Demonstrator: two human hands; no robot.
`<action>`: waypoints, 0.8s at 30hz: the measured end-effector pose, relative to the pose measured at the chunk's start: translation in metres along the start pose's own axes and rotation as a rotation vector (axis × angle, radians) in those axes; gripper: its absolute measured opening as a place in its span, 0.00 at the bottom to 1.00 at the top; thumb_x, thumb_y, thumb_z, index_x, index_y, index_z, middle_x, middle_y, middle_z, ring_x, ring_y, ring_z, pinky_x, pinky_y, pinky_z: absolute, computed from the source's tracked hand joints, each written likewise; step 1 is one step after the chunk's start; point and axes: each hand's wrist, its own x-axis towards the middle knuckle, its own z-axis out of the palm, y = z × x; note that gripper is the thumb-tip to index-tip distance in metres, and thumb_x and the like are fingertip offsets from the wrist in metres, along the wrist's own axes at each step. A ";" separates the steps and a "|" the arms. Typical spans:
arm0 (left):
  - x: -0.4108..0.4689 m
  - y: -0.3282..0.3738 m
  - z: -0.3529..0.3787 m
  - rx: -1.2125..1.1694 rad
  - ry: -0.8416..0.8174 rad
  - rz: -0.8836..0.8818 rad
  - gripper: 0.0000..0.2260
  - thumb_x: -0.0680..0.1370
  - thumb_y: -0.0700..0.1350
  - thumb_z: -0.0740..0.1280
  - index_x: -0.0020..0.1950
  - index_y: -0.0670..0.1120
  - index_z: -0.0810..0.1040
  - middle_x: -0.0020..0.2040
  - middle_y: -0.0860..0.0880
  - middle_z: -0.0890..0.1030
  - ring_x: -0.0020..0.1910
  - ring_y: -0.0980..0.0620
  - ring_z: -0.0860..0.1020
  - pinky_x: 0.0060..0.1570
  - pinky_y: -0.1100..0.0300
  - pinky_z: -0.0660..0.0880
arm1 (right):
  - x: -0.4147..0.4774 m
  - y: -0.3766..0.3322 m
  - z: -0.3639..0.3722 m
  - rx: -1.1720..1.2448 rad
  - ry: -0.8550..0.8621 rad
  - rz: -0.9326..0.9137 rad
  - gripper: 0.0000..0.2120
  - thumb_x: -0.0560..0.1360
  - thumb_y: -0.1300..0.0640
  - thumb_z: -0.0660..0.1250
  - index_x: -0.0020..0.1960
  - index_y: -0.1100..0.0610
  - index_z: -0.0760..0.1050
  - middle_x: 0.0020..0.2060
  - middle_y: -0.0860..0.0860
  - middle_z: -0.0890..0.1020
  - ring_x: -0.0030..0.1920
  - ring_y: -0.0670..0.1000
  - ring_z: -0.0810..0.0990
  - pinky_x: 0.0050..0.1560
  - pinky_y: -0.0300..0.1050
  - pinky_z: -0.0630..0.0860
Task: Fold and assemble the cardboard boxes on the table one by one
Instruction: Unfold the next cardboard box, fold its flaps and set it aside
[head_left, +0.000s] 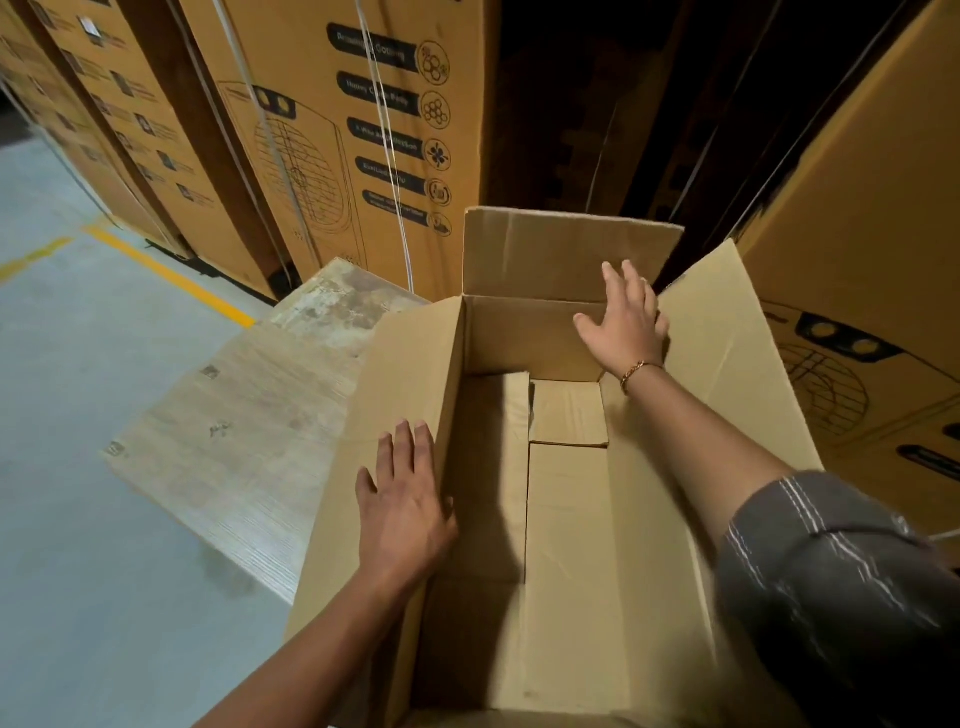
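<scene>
— Head view, please: where is my left hand, and is it holding something?

— Your left hand (402, 512) holds nothing. Its fingers are straight and close together, and the palm lies flat on the left flap (400, 364) of the open box (717, 374), just beside the fold where this flap meets the side wall. To the left of this hand you see the pale, worn table (234, 415), on which the box stands.

— And the right one?

— Your right hand (626, 325) is also not gripping. The fingers are spread and straight, laid against the cardboard at the far right corner of the box. The far flap (545, 254) stands upright just to the left of your fingertips. A chain bracelet (636, 371) is on the wrist, and a grey striped sleeve (831, 571) is pushed up on the arm.

— What is between my hands?

— The inside of the box. Below and between your hands the bottom flaps (569, 415) lie folded in, overlapping one another.

— And further away?

— Beyond your right hand stand tall printed cartons (337, 130) with white straps. Well to the left of your left hand is the grey floor (78, 389) with a yellow line (171, 275).
</scene>
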 end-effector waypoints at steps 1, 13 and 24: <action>0.001 0.000 0.000 0.001 -0.007 -0.004 0.45 0.78 0.54 0.66 0.83 0.45 0.39 0.84 0.43 0.44 0.82 0.41 0.47 0.77 0.37 0.57 | 0.010 0.007 0.002 -0.099 -0.057 0.005 0.37 0.76 0.43 0.64 0.80 0.45 0.52 0.81 0.48 0.50 0.80 0.56 0.49 0.75 0.65 0.52; 0.000 0.002 0.003 -0.008 -0.026 -0.014 0.48 0.76 0.49 0.69 0.82 0.46 0.35 0.84 0.44 0.43 0.83 0.42 0.46 0.75 0.37 0.60 | 0.061 0.038 0.002 -0.374 -0.347 -0.003 0.26 0.77 0.38 0.62 0.74 0.42 0.64 0.75 0.48 0.65 0.71 0.57 0.62 0.65 0.61 0.57; 0.000 0.003 0.000 -0.017 -0.041 -0.038 0.48 0.77 0.49 0.69 0.82 0.48 0.33 0.83 0.46 0.40 0.83 0.44 0.44 0.76 0.37 0.58 | 0.051 0.043 -0.007 -0.381 -0.356 -0.084 0.27 0.77 0.39 0.64 0.74 0.45 0.65 0.75 0.49 0.67 0.73 0.57 0.64 0.73 0.63 0.53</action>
